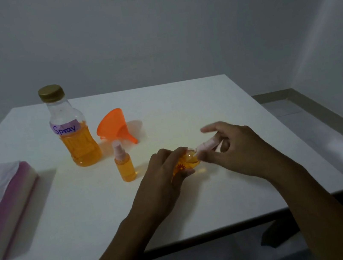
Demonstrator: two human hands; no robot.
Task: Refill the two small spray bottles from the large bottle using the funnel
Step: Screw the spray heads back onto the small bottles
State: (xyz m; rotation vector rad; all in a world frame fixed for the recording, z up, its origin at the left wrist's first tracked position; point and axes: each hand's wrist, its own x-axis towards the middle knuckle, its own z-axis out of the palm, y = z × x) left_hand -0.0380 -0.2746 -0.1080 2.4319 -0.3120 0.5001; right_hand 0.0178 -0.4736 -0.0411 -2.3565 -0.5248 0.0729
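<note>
On table (pixel 184 105): large bottle (pixel 72 132) upright rear-left, funnel (pixel 114 126) on its side just right of it. 1 spray bottle (pixel 124 164) upright in front of both. 2nd spray bottle (pixel 186 163) right of that, between left hand (pixel 164 173) and right hand (pixel 234 149). Tissue pack (pixel 3 206) far left.

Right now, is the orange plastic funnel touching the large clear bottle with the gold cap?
Apart. In the head view, a strip of white table shows between the funnel and the large bottle.
</note>
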